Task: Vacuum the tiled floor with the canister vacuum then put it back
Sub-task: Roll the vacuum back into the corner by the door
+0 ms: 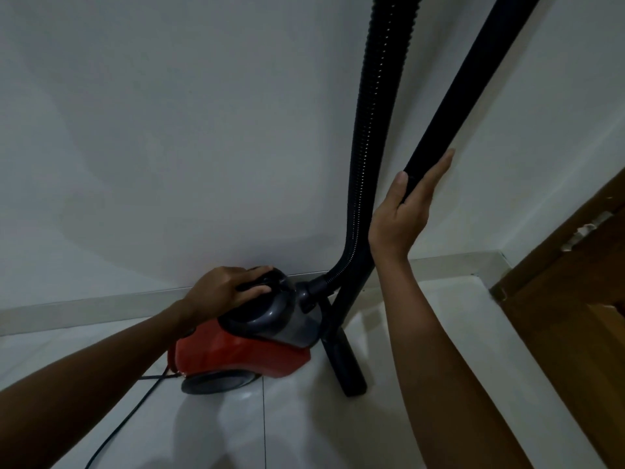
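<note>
Red vacuum [236,353]: on tiled floor [304,428], at the wall's edge
Left hand [223,292]: fingers curled round handle [267,280]
Right hand [406,211]: fingers straight, pressing tube [456,96]
Writing: none readable

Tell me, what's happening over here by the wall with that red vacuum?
A person is handling a red canister vacuum that sits on the white tiled floor close to the wall. The left hand grips the dark handle on top of the canister. The right hand, fingers straight, steadies the black wand, which stands nearly upright beside the ribbed hose, its lower end on the floor. A black cord trails from the canister's back. It looks like the vacuum is being parked, though I can't be sure.
</note>
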